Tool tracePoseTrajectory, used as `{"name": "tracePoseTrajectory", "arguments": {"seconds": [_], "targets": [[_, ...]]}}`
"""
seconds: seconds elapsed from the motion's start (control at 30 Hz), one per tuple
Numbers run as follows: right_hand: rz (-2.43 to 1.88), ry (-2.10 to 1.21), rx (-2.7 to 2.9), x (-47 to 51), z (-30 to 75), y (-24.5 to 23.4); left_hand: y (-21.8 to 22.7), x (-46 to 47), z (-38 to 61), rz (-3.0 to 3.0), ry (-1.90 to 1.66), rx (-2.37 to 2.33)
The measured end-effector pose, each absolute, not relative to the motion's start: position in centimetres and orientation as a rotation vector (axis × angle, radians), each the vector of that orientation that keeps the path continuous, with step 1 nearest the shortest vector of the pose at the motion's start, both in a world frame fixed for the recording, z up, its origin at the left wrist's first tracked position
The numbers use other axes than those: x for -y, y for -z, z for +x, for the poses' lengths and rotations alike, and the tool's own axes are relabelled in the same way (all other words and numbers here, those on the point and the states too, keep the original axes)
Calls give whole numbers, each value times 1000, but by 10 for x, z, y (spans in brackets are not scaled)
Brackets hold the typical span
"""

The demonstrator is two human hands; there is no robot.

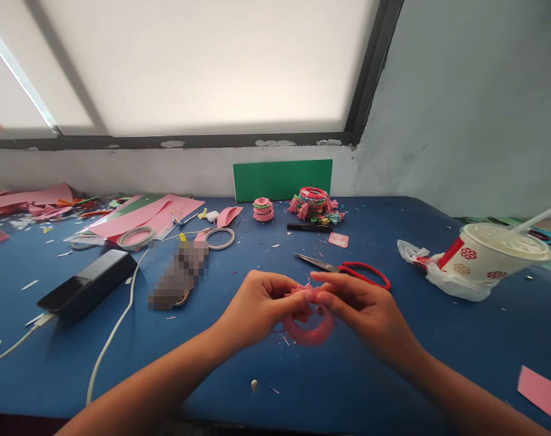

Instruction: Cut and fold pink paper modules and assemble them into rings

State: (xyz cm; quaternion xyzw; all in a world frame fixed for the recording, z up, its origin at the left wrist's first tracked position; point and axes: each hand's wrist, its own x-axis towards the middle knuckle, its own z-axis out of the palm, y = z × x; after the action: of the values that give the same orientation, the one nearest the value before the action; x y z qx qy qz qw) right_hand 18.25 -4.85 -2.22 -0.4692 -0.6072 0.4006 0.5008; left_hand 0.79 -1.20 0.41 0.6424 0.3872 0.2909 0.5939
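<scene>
Between my two hands is a pink paper ring [309, 335] with a toothed upper edge, held just above the blue table. My left hand [261, 306] pinches its top from the left, thumb on the near side. From the right, my right hand [359, 306] grips the same top edge with thumb and fingers, its fingertips nearly meeting the left thumb. Beyond the hands lie red-handled scissors [364, 270], blades pointing left. Farther back stand a stack of pink toothed rings [263, 209] and a bigger multicoloured stack [314, 204].
A black phone-like device [91, 281] with a white cable lies left, near tape rolls [221, 238] and pink sheets [143, 215]. A lidded cup [475, 257] with a straw stands right. A black pen [309, 227] and a green board [282, 180] are behind; paper scraps dot the blue table [212, 393].
</scene>
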Motion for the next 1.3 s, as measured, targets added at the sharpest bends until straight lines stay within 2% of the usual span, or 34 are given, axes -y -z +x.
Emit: {"name": "tracePoseTrajectory", "arguments": {"seconds": [0.17, 0.53, 1.3], "targets": [[-1085, -1143, 1456, 47, 183, 18, -3, 13, 9, 1405, -860, -878], [-1164, -921, 1488, 45, 187, 19, 3, 7, 7, 1578, -772, -820], [-1120, -978, 1544, 45, 182, 20, 4, 7, 12, 1503, -723, -929]]}}
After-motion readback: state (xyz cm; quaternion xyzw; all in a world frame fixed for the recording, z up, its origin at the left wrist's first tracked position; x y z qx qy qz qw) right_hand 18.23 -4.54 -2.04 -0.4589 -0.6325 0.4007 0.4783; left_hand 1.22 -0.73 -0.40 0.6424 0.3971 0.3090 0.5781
